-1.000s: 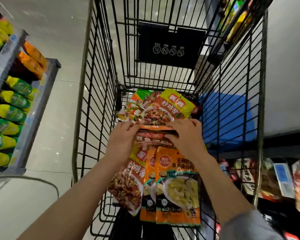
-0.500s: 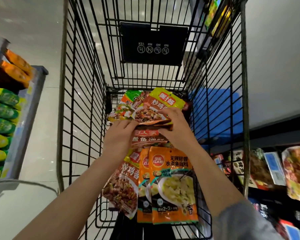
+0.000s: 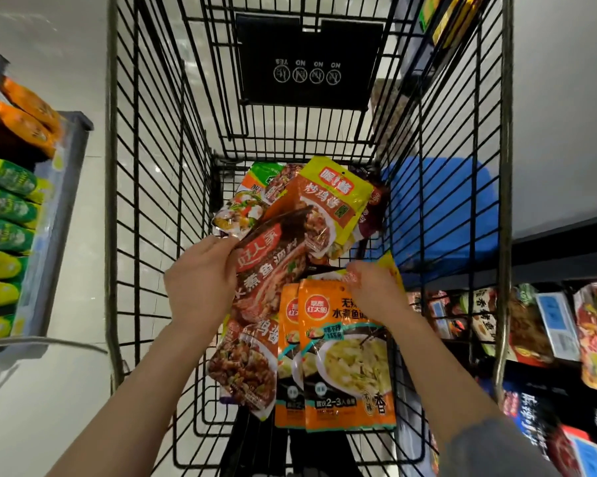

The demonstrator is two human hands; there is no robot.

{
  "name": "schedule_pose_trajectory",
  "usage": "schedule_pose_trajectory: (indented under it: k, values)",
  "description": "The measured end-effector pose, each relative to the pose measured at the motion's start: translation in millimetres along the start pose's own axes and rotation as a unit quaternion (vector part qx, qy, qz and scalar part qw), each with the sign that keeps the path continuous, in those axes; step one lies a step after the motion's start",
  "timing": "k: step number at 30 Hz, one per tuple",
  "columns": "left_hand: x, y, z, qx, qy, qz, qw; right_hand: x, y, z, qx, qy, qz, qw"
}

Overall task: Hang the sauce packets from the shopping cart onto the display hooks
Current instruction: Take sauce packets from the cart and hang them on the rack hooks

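— Right, both arms are down inside the shopping cart (image 3: 135, 201), reaching into the sauce packets (image 3: 324, 270) heaped on its floor.

— What's the left hand (image 3: 200, 287) got?

— It's closed on a red-and-brown packet (image 3: 273, 270), fingers curled over its left edge, and the packet is tilted up off the pile, one corner pointing toward the far end of the cart.

— And the right hand (image 3: 372, 294)?

— Pressed down on the top edge of the front orange packet (image 3: 345, 366), fingers bent over it. A yellow packet corner pokes out just behind the knuckles. Whether that hand is actually pinching anything, I can't tell from this angle.

— Where's the rest of the stock?

— All in the cart. A yellow-topped packet (image 3: 338, 197) leans at the back, a green-and-white one (image 3: 252, 204) beside it on the left. A second orange packet sits tucked behind the front one, and a brown packet (image 3: 248, 366) showing a meat dish lies just left of them, below the left wrist.

— Surroundings?

— Shelves of green and orange packs (image 3: 8, 215) to the left, more packets on a dark display rack (image 3: 548, 325) at right, a blue bin (image 3: 441, 208) beyond the cart's wire side.
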State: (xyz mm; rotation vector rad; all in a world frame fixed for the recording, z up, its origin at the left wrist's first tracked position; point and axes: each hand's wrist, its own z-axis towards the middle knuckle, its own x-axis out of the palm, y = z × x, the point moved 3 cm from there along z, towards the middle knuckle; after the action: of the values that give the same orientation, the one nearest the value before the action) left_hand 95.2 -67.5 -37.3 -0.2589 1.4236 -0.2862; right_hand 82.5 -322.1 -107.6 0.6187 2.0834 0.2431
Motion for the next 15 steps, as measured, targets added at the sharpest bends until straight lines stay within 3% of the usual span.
schedule_pose_trajectory:
  k: [3,6,9,11,15]
  values:
    - [8,13,-10,-0.044,0.055,0.012,0.997,38,-10,24,-0.020,0.046,-0.092,0.995]
    - [7,20,-16,-0.048,0.048,0.018,0.997,54,-32,31,-0.008,0.092,-0.172,0.981]
    - [9,19,-19,-0.032,0.023,0.026,0.999,52,-40,29,-0.018,0.049,-0.227,0.973]
    - [13,20,-19,-0.034,0.011,0.022,0.999,49,-40,31,-0.031,0.020,-0.198,0.979]
    - [13,21,-24,-0.015,-0.002,0.025,1.000,49,-36,24,-0.003,0.095,-0.042,0.995]
